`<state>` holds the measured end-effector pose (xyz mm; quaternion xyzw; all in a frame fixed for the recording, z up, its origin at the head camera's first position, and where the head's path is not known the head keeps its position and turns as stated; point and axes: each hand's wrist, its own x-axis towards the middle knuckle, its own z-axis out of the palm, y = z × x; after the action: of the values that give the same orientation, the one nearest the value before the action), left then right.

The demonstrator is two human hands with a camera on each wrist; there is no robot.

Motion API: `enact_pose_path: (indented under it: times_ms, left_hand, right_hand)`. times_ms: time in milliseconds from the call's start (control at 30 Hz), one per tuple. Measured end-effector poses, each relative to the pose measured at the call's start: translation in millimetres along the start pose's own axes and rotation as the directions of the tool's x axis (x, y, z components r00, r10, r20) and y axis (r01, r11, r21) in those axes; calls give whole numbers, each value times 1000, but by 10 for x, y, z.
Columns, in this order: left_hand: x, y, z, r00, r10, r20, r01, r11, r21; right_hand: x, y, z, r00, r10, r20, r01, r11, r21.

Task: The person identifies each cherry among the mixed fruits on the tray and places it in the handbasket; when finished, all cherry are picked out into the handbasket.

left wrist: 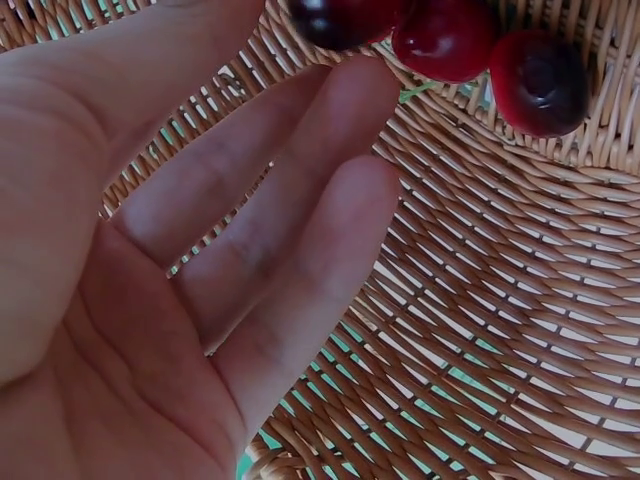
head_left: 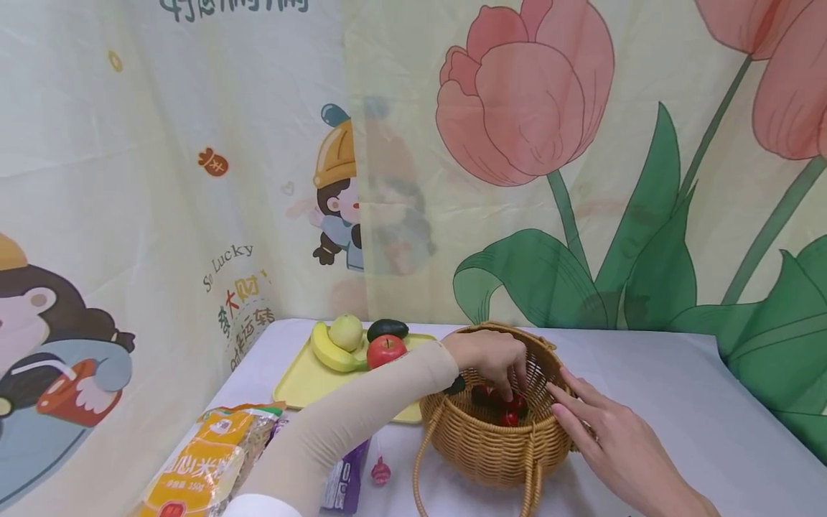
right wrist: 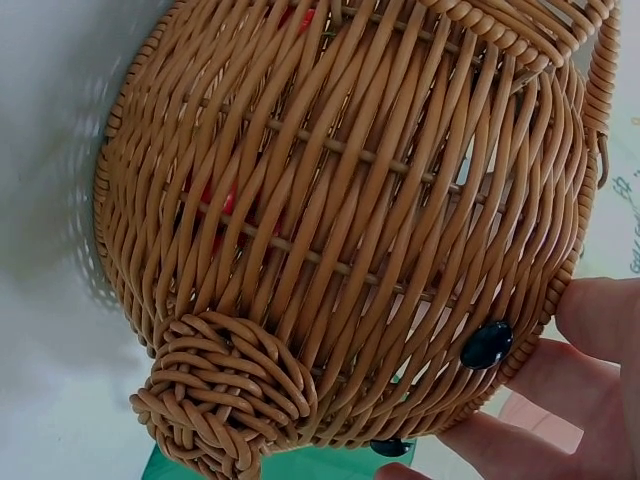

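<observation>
The wicker basket [head_left: 478, 445] stands on the white table with its handles folded down. My left hand [head_left: 500, 359] reaches inside it, fingers pointing down. Several dark red, glossy cherries [left wrist: 445, 40] lie in the basket; in the left wrist view they sit right by my extended fingertips [left wrist: 365, 190]. Part of that hand's thumb side runs out of the frame. With fairly straight fingers, my right hand [head_left: 614, 431] touches the basket's right rim. The right wrist view shows the basket's outside, with a woven knob [right wrist: 235, 390] and black oval buttons [right wrist: 487, 345].
Left of the basket, a yellow tray [head_left: 293, 384] carries a banana [head_left: 332, 352], a red apple [head_left: 386, 352], a pale green round fruit [head_left: 346, 332] and a dark oval fruit [head_left: 388, 329]. Nearer lie an orange food bag [head_left: 200, 459], a purple packet [head_left: 345, 481] and a pink lollipop [head_left: 380, 472].
</observation>
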<state>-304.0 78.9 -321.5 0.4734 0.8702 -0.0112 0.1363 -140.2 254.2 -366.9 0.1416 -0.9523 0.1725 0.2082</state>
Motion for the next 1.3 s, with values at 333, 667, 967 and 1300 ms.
enact_pose_path:
  times_ms: [333,667,967,1300]
  left_hand:
    - [20,-21,12,1000,-5,-14,5,1000,-13]
    - [59,-28,18,1000,-7,-14,7,1000,-4]
    - [58,-76,-15,998,52,-45,-51,999,17]
    - [-98,34,-206,968,137,-211,-108,984,145]
  right_hand:
    - [12,5,12,1000,9,8,-9,1000,1]
    - [-3,9,-1,1000,-2,-6,3,1000,7]
    - [8,0,-6,999,-19,-26,19,1000,7]
    - [21,-15,25,999,-26,-28,27,1000,11]
